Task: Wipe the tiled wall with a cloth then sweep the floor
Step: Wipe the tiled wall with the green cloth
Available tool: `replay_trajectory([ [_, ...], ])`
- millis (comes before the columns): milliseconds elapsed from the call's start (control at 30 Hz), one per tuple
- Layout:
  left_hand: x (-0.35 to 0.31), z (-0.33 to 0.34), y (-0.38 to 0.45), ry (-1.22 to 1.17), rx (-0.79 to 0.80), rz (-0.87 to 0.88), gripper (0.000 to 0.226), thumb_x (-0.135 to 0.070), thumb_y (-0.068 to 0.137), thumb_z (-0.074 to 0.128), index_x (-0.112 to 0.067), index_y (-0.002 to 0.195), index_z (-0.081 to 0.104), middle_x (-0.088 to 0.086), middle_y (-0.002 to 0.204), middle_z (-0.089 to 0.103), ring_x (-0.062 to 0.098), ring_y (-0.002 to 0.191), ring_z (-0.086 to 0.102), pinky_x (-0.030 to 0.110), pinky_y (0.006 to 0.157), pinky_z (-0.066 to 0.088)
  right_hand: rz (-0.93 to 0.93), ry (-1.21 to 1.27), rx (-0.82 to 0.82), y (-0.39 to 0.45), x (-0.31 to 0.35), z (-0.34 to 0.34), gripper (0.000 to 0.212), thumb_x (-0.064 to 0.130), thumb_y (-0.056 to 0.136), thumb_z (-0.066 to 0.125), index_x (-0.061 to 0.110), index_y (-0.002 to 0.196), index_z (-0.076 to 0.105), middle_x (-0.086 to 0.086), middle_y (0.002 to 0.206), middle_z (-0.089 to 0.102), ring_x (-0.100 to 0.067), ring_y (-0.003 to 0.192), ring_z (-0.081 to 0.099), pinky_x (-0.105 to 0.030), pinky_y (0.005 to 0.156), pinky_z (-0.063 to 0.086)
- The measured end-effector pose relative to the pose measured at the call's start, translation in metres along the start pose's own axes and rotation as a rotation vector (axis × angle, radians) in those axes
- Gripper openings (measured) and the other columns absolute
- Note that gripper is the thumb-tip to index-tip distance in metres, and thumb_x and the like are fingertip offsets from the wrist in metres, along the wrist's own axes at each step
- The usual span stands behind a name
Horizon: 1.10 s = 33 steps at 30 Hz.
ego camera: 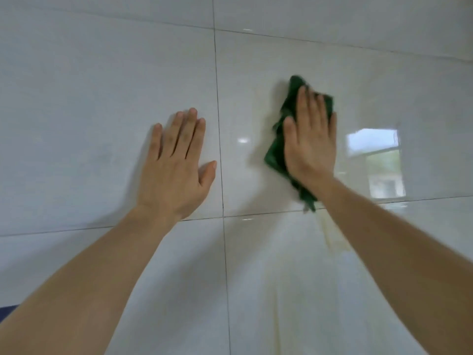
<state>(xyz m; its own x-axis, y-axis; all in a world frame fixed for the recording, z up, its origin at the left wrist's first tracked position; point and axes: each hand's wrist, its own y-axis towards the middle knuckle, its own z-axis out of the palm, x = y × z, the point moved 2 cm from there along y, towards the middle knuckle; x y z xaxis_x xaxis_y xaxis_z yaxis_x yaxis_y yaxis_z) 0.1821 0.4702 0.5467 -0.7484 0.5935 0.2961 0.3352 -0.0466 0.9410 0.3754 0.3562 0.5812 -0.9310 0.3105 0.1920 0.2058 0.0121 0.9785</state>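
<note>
The white glossy tiled wall (102, 85) fills the head view. My right hand (311, 139) lies flat with straight fingers on a dark green cloth (276, 155) and presses it against a tile right of the vertical grout line. The cloth sticks out above the fingertips, to the left of the thumb and below the wrist. My left hand (176, 162) rests flat on the tile to the left of that grout line, fingers straight and spread a little, holding nothing. A yellowish streak (330, 234) runs down the wall below the cloth.
A bright window reflection (378, 160) shows on the tile to the right of my right hand. Grey grout lines cross between the two hands. A sliver of something dark blue (7, 310) shows at the lower left edge. No floor or broom is in view.
</note>
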Motion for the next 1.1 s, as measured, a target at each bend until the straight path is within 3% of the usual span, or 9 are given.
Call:
replay_trajectory([
  [100, 0.000, 0.001, 0.000, 0.000, -0.047, 0.004, 0.068, -0.041, 0.091, 0.023, -0.001, 0.145, 0.019, 0.015, 0.154, 0.018, 0.028, 0.143, 0.014, 0.044, 0.114, 0.003, 0.000, -0.005, -0.022, 0.040, 0.023, -0.002, 0.055, 0.033, 0.099, 0.020, 0.019, 0.152, 0.013, -0.002, 0.160, 0.013, -0.017, 0.148, 0.007, -0.043, 0.121, 0.003],
  [267, 0.000, 0.002, -0.001, -0.019, -0.062, -0.001, 0.069, -0.042, 0.092, 0.023, 0.000, 0.145, 0.018, 0.016, 0.154, 0.019, 0.028, 0.142, 0.015, 0.045, 0.114, 0.006, -0.663, -0.098, 0.069, 0.006, 0.066, 0.011, 0.054, 0.038, 0.096, 0.024, 0.025, 0.148, 0.030, 0.000, 0.156, 0.028, -0.019, 0.145, 0.021, -0.042, 0.120, 0.011],
  [367, 0.001, 0.003, -0.001, -0.010, -0.076, 0.005, 0.068, -0.041, 0.092, 0.024, 0.001, 0.145, 0.019, 0.016, 0.154, 0.019, 0.028, 0.142, 0.015, 0.045, 0.114, 0.007, -0.232, -0.058, -0.070, 0.039, 0.008, -0.001, 0.053, 0.038, 0.095, 0.026, 0.026, 0.147, 0.034, -0.004, 0.156, 0.027, -0.021, 0.145, 0.021, -0.046, 0.118, 0.014],
  [467, 0.000, 0.003, 0.000, 0.019, -0.095, 0.002, 0.067, -0.040, 0.092, 0.023, 0.001, 0.145, 0.019, 0.017, 0.153, 0.019, 0.030, 0.142, 0.015, 0.047, 0.115, 0.009, 0.253, -0.012, -0.035, 0.063, -0.019, -0.010, 0.055, 0.038, 0.099, 0.022, 0.025, 0.152, 0.016, -0.006, 0.161, 0.007, -0.021, 0.148, 0.002, -0.045, 0.120, 0.001],
  [667, 0.000, 0.003, 0.001, 0.010, -0.111, 0.003, 0.068, -0.040, 0.091, 0.024, 0.002, 0.144, 0.020, 0.018, 0.153, 0.020, 0.029, 0.142, 0.017, 0.046, 0.114, 0.008, -0.553, -0.084, 0.069, 0.026, 0.093, 0.012, 0.054, 0.040, 0.097, 0.027, 0.029, 0.149, 0.024, 0.001, 0.159, 0.019, -0.019, 0.147, 0.012, -0.041, 0.120, 0.004],
  [733, 0.001, 0.003, 0.001, -0.003, -0.087, 0.008, 0.068, -0.041, 0.092, 0.022, 0.001, 0.145, 0.017, 0.017, 0.154, 0.017, 0.028, 0.142, 0.013, 0.044, 0.114, 0.004, -0.428, -0.097, 0.055, 0.035, 0.063, 0.005, 0.051, 0.040, 0.098, 0.027, 0.034, 0.149, 0.023, 0.003, 0.159, 0.018, -0.016, 0.147, 0.010, -0.041, 0.120, 0.003],
  [867, 0.002, 0.001, -0.001, 0.002, -0.051, 0.023, 0.068, -0.042, 0.092, 0.022, 0.000, 0.145, 0.020, 0.015, 0.154, 0.019, 0.027, 0.142, 0.015, 0.043, 0.114, 0.004, 0.188, 0.016, -0.020, 0.061, -0.034, -0.016, 0.051, 0.038, 0.099, 0.024, 0.032, 0.150, 0.020, 0.000, 0.160, 0.013, -0.018, 0.147, 0.007, -0.044, 0.120, 0.000],
  [933, 0.000, -0.004, 0.000, -0.040, -0.056, -0.024, 0.068, -0.043, 0.090, 0.021, -0.002, 0.143, 0.028, 0.013, 0.153, 0.024, 0.027, 0.141, 0.019, 0.044, 0.114, 0.009, 0.234, -0.012, -0.042, 0.057, -0.033, -0.015, 0.053, 0.038, 0.099, 0.023, 0.031, 0.151, 0.019, -0.002, 0.160, 0.011, -0.020, 0.148, 0.005, -0.047, 0.120, 0.001],
  [1100, -0.036, -0.016, 0.022, -0.146, -0.167, -0.174, 0.066, -0.042, 0.089, 0.022, 0.001, 0.139, 0.031, 0.018, 0.150, 0.027, 0.031, 0.140, 0.020, 0.048, 0.114, 0.001, -0.451, -0.104, 0.025, 0.000, 0.000, 0.002, 0.053, 0.041, 0.095, 0.026, 0.032, 0.147, 0.030, 0.000, 0.157, 0.025, -0.021, 0.146, 0.018, -0.046, 0.119, 0.008],
])
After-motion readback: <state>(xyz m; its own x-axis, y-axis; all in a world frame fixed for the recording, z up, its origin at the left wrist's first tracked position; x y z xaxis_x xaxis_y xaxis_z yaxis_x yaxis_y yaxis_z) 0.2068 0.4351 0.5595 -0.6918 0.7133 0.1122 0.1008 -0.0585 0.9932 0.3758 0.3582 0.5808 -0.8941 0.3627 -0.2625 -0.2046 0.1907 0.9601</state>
